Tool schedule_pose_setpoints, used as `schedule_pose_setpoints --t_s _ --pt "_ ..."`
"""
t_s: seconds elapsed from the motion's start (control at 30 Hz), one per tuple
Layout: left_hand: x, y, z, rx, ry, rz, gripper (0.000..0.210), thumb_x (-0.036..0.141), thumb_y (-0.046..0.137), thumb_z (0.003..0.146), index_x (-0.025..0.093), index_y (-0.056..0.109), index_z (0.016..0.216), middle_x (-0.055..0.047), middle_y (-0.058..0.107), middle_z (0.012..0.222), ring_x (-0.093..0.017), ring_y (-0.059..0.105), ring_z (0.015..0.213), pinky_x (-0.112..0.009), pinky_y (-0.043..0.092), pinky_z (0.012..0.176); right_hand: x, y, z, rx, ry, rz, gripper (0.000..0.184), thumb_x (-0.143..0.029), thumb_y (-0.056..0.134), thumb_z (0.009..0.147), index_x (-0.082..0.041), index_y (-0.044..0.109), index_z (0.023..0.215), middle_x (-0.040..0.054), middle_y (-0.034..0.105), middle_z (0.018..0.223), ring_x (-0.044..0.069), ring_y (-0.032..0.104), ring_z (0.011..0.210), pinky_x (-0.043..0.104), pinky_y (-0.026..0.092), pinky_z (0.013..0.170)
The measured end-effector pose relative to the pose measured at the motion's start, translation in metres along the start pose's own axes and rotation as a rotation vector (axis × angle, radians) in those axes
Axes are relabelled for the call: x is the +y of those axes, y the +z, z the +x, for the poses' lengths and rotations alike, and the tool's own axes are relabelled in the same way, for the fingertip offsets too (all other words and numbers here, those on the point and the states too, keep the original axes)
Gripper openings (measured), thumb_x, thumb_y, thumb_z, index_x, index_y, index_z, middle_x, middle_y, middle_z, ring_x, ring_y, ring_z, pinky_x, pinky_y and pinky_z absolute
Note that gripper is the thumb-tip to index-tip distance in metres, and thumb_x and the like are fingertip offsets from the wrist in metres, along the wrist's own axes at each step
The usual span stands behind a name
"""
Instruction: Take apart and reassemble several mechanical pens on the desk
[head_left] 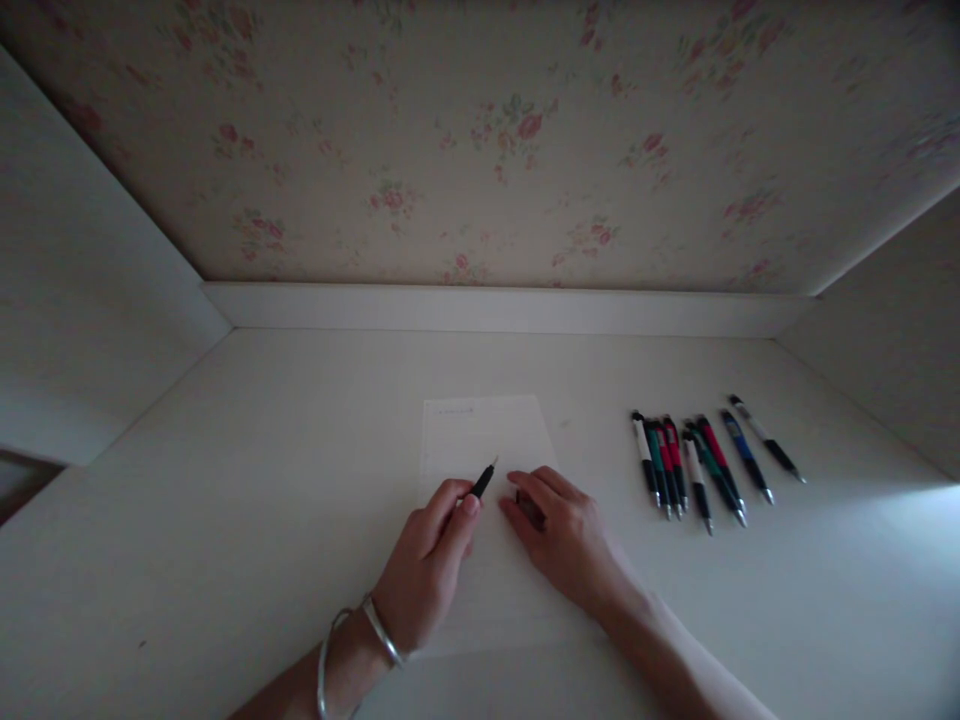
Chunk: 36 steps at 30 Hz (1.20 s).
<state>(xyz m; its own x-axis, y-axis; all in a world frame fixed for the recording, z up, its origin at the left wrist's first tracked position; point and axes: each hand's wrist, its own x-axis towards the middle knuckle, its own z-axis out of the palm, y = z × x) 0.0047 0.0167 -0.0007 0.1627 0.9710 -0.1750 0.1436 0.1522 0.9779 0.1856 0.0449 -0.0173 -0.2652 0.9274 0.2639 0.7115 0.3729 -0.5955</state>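
A pen (484, 481) with a black grip is in my left hand (427, 560), held between thumb and fingers. Its thin tip points up and to the right; the rest is hidden in the palm. Just right of the tip, my right hand (562, 535) is curled, thumb and fingertips close together. Something small and dark shows between those fingers, too little of it to name. Under both hands lies a sheet of white paper (487, 430), with a faint line of writing near its top left corner. Two silver bangles (381, 632) circle my left wrist.
To the right, several click pens (675, 465) in white, green and red lie side by side on the white desk (300, 480). A blue pen (747, 456) and a white-and-black pen (766, 438) lie farther right. White panels and a flower-patterned wall (510, 150) enclose the desk.
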Motion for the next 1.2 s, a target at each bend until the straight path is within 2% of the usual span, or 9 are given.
schedule_pose_setpoints --t_s 0.2,0.4,0.53,0.63,0.7,0.77,0.87,1.03,1.2 --pt "-0.001 0.0 0.001 -0.039 -0.008 0.008 0.037 0.053 0.04 0.098 0.02 0.056 0.092 0.007 0.034 0.057 -0.011 0.03 0.052 -0.022 0.023 0.045 0.005 0.001 -0.001 0.032 0.034 0.056 0.022 -0.024 0.054 0.094 -0.022 0.076 0.096 0.0081 0.069 0.09 0.021 0.068 0.075 0.033 0.054 0.07" --pt "0.001 0.001 0.001 -0.067 0.008 0.071 0.038 0.052 0.04 0.098 0.019 0.057 0.091 0.007 0.033 0.055 -0.011 0.03 0.051 -0.023 0.021 0.045 0.005 0.003 -0.004 0.007 -0.032 -0.012 0.034 -0.015 0.044 0.095 -0.022 0.069 0.118 0.0115 0.068 0.097 0.023 0.068 0.081 0.035 0.056 0.071" --pt "0.004 0.0 0.001 -0.077 0.031 0.138 0.037 0.05 0.04 0.099 0.019 0.057 0.092 0.007 0.035 0.056 -0.012 0.034 0.051 -0.023 0.025 0.048 0.004 0.003 -0.004 0.022 -0.028 0.033 0.029 -0.014 0.045 0.095 -0.023 0.07 0.105 0.0106 0.068 0.098 0.024 0.066 0.086 0.037 0.055 0.076" --pt "0.005 0.0 0.002 -0.083 0.068 0.202 0.034 0.047 0.04 0.099 0.019 0.057 0.09 0.006 0.038 0.056 -0.012 0.037 0.052 -0.024 0.026 0.05 0.004 -0.001 -0.001 0.053 0.034 0.212 0.017 -0.022 0.052 0.095 -0.023 0.07 0.096 0.0085 0.069 0.096 0.021 0.066 0.08 0.033 0.053 0.072" --pt "0.006 -0.001 0.003 -0.094 0.093 0.245 0.033 0.046 0.042 0.098 0.019 0.056 0.087 0.007 0.039 0.056 -0.011 0.037 0.052 -0.024 0.026 0.05 0.004 -0.005 0.002 0.07 0.151 0.37 0.013 -0.031 0.061 0.091 -0.022 0.071 0.09 0.0055 0.07 0.082 0.018 0.063 0.068 0.03 0.05 0.062" --pt "0.008 -0.001 0.005 -0.1 0.119 0.279 0.032 0.045 0.044 0.098 0.018 0.057 0.084 0.006 0.04 0.057 -0.011 0.038 0.052 -0.024 0.026 0.051 0.006 -0.009 0.006 0.1 0.323 0.554 0.02 -0.04 0.067 0.085 -0.021 0.073 0.089 0.0013 0.065 0.063 0.016 0.059 0.056 0.028 0.046 0.053" --pt "0.01 -0.002 0.005 -0.114 0.143 0.32 0.033 0.045 0.045 0.097 0.018 0.059 0.086 0.005 0.044 0.059 -0.011 0.041 0.054 -0.024 0.028 0.053 0.007 -0.014 0.01 0.197 0.499 0.839 0.028 -0.044 0.077 0.076 -0.02 0.076 0.09 -0.0006 0.063 0.056 0.014 0.056 0.053 0.027 0.044 0.052" --pt "0.01 -0.001 0.004 -0.138 0.156 0.361 0.036 0.048 0.044 0.098 0.018 0.061 0.089 0.005 0.045 0.061 -0.012 0.042 0.055 -0.025 0.029 0.055 0.006 -0.022 0.014 0.232 0.54 1.194 0.023 -0.037 0.086 0.064 -0.023 0.078 0.081 0.0038 0.075 0.084 0.007 0.048 0.048 0.023 0.038 0.045" --pt "0.007 -0.001 0.004 -0.147 0.152 0.377 0.037 0.05 0.044 0.097 0.018 0.062 0.09 0.006 0.046 0.061 -0.012 0.042 0.055 -0.025 0.029 0.054 0.005 -0.022 0.012 0.144 0.486 1.245 0.019 -0.034 0.086 0.067 -0.024 0.079 0.082 0.0034 0.076 0.085 0.006 0.045 0.047 0.02 0.035 0.043"
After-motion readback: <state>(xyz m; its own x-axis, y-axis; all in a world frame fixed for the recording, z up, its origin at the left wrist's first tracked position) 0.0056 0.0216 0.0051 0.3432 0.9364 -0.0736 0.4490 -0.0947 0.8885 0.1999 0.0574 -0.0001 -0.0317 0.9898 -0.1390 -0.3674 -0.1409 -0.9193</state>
